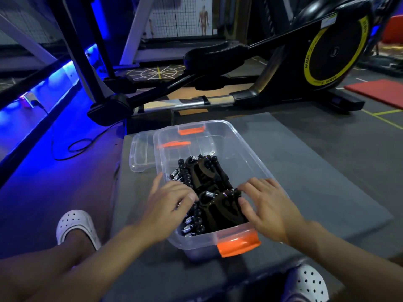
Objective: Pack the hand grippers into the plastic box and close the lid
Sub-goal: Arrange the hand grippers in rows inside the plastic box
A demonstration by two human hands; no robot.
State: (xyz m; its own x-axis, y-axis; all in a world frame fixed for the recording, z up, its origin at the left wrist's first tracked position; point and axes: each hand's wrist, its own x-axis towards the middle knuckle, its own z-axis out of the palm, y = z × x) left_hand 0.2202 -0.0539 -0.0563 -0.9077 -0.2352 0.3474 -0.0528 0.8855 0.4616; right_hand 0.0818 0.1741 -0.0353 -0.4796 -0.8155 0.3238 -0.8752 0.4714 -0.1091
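1. Clear box [196,240] sits on the grey mat [316,171], centre of frame. The black hand grippers [205,173] are already inside, piled toward the near end; the far end of the box is bare.
2. Right grip [268,205]: thumb and fingertips pinch the beaded end of the front gripper [220,205], which stands highest in the pile.
3. Left grip [172,205]: fingers bent down onto the pile's left side. Can't tell whether it holds one or just presses.
4. Step in hand looks like settling the load. Best to lay that front gripper flat or slide it toward the free far end, so nothing stands above the rim.
5. Watch the springs along the left wall; they could snag each other. Nudge, don't force.
6. Lid [141,155] lies flat at upper left of the box, partly tucked behind it, not on yet. One grip will have to let go to fetch it.
7. Keep the near orange latch [237,244] and far orange latch [192,130] swung clear, seat the lid square, then snap both.
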